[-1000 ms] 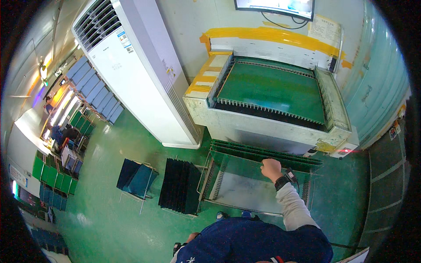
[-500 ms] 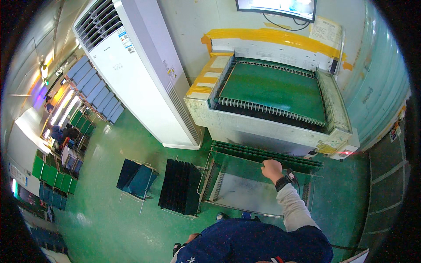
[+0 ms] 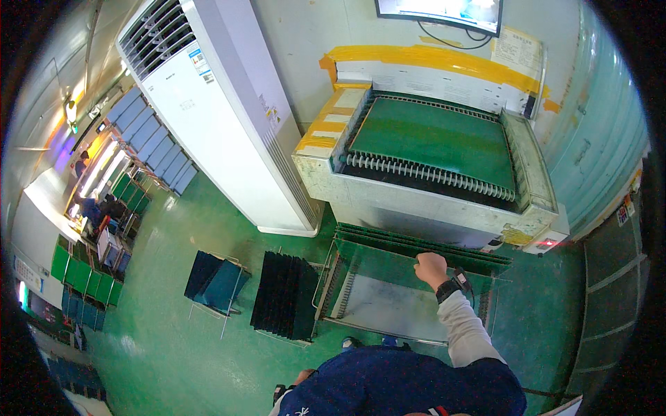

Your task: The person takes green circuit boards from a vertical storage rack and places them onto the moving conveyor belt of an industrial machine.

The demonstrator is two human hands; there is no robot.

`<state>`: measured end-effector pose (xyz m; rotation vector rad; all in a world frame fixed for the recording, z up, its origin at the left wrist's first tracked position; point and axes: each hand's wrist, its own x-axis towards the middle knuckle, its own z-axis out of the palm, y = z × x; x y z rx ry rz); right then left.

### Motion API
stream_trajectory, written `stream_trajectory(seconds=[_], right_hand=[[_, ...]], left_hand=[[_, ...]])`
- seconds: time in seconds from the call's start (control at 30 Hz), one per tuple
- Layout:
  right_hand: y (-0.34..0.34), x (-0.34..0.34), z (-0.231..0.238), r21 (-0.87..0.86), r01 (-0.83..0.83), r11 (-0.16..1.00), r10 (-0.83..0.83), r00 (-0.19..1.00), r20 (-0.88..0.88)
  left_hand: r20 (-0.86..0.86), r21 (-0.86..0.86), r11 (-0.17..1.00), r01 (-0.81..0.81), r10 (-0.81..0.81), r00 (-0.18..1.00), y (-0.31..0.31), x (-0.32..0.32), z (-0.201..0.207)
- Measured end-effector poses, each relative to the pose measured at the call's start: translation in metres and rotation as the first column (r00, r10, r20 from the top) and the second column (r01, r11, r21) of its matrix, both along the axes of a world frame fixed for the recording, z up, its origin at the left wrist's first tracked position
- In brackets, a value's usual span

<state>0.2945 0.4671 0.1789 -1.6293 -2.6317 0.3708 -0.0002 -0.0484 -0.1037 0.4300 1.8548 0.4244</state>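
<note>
My right hand (image 3: 431, 270) is closed in a fist over a wire rack (image 3: 386, 333) that stands on the floor in front of me. What it grips, if anything, is hidden beneath the fingers. Several thin dark green boards (image 3: 479, 258) stand on edge at the rack's far side, just beyond that hand. Low beside my body is my left hand (image 3: 304, 376), mostly covered by my dark blue top, so its fingers do not show. Beyond the rack, a large green panel (image 3: 433, 142) lies flat in a roller machine (image 3: 409, 201).
Left of the rack stand a holder of dark boards (image 3: 283, 298) and a smaller stand with dark panels (image 3: 216, 281). A tall white air conditioner (image 3: 222, 118) rises behind them. A screen (image 3: 444, 12) hangs on the wall. People work at the far left near a lit bench.
Both my hands and the boards stay where they were. At the far left, a person at the lit bench has shifted slightly.
</note>
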Motion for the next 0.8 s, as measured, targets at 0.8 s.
stream_trajectory(seconds=[0.8], right_hand=[[-0.030,0.039,0.188,0.227,0.035,0.973,0.008,0.982,-0.186]], left_hand=[[-0.039,0.121,0.993,-0.004,0.008,0.999,0.047,0.008,0.048]])
